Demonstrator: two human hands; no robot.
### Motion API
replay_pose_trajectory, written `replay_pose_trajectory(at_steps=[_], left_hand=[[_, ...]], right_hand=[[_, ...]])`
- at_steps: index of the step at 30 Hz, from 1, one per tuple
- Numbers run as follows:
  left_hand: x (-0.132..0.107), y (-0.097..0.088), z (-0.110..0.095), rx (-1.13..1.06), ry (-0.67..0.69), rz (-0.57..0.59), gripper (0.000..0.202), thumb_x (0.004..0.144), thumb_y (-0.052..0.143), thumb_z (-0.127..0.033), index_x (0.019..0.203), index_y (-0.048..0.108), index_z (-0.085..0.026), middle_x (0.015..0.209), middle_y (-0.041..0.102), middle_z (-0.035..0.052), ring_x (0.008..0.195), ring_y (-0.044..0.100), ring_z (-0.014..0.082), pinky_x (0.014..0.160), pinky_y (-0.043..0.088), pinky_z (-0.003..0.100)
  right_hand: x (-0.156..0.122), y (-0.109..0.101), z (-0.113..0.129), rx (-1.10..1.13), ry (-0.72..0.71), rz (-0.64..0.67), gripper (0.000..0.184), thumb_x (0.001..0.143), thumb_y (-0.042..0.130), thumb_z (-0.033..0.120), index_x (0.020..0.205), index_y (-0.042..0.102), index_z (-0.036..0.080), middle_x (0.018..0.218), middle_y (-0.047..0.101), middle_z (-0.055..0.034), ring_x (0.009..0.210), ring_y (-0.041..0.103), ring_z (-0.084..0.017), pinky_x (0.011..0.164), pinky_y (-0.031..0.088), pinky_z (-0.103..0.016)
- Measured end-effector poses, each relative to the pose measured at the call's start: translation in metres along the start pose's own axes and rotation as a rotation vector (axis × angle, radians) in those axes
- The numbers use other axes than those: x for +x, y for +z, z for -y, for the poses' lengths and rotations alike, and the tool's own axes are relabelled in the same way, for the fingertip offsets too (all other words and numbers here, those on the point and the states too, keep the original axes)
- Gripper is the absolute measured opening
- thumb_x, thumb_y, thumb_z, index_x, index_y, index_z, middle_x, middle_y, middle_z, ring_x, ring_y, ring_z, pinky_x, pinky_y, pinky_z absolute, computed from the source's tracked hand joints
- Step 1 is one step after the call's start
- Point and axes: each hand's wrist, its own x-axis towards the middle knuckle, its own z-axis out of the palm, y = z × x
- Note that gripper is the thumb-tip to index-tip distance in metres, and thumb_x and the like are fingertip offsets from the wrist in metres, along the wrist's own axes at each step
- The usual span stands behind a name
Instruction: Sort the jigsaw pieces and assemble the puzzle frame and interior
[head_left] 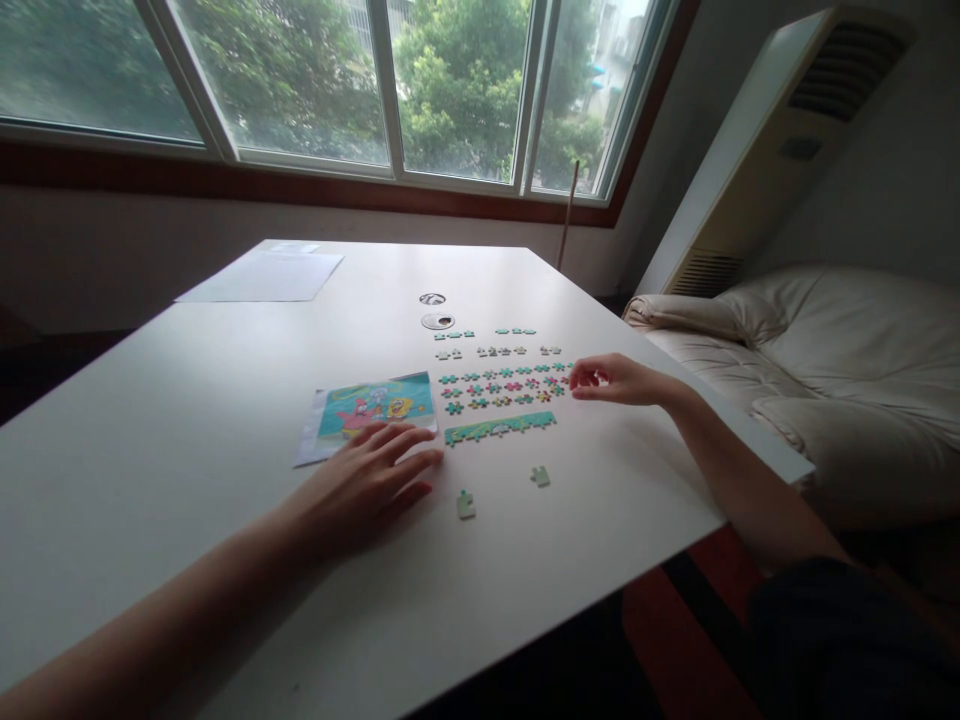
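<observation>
My left hand (394,465) lies palm down with fingers spread, over the lower right part of a picture card (352,405) with cartoon figures on a teal ground. My right hand (611,380) is at the right end of several rows of loose jigsaw pieces (491,388). Its fingers are curled towards the thumb; whatever is between the tips is too small to make out. Below the rows lies a joined strip of puzzle pieces (501,429). Nearer to me are two separate pale green pieces, a left one (466,505) and a right one (540,476).
The white table (225,380) carries white paper sheets (262,277) at its far left. Two round inserts, a farther one (432,299) and a nearer one (438,321), sit beyond the pieces. A cream sofa (847,400) stands on the right, and a thin stick (568,215) leans near the window.
</observation>
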Motion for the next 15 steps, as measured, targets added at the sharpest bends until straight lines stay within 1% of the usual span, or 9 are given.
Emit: replay_pose_trajectory(at_steps=[3,5,7,11,15], left_hand=[[-0.001,-0.001,-0.007,-0.112,0.11,0.006,0.028,0.088,0.046,-0.027,0.114,0.055,-0.023,0.112,0.059,0.0094,0.102,0.054,0.0235,0.088,0.043,0.039],[-0.001,-0.002,-0.013,-0.156,0.156,0.044,0.031,0.086,0.049,-0.029,0.115,0.054,-0.023,0.111,0.059,0.0099,0.099,0.055,0.0235,0.086,0.044,0.038],[0.0,-0.004,-0.019,-0.18,0.198,0.056,0.033,0.085,0.051,-0.031,0.117,0.052,-0.023,0.109,0.059,0.0106,0.098,0.056,0.0242,0.086,0.044,0.038],[0.001,-0.007,-0.023,-0.191,0.242,0.047,0.036,0.084,0.051,-0.035,0.118,0.052,-0.023,0.107,0.06,0.0111,0.095,0.057,0.0244,0.085,0.045,0.038],[0.002,-0.009,-0.023,-0.202,0.25,0.045,0.037,0.084,0.052,-0.035,0.119,0.052,-0.022,0.104,0.061,0.0114,0.092,0.058,0.0239,0.083,0.046,0.037]], right_hand=[[0.002,0.013,0.015,0.003,-0.075,0.186,0.029,0.078,0.057,0.043,0.089,0.062,0.016,0.072,0.055,-0.0012,0.067,0.05,-0.011,0.059,0.037,-0.022],[0.004,0.024,0.025,0.005,-0.133,0.291,0.029,0.078,0.058,0.042,0.091,0.061,0.016,0.072,0.055,-0.0004,0.065,0.05,-0.01,0.058,0.037,-0.021],[0.005,0.034,0.034,0.009,-0.174,0.353,0.03,0.077,0.061,0.043,0.091,0.061,0.016,0.069,0.053,0.0011,0.061,0.048,-0.008,0.055,0.035,-0.019],[0.006,0.047,0.044,0.014,-0.212,0.373,0.032,0.074,0.064,0.044,0.09,0.06,0.016,0.066,0.052,0.0027,0.057,0.045,-0.007,0.053,0.033,-0.018],[0.005,0.05,0.048,0.01,-0.24,0.368,0.029,0.073,0.065,0.041,0.087,0.06,0.016,0.066,0.051,0.0025,0.058,0.044,-0.007,0.053,0.033,-0.018]])
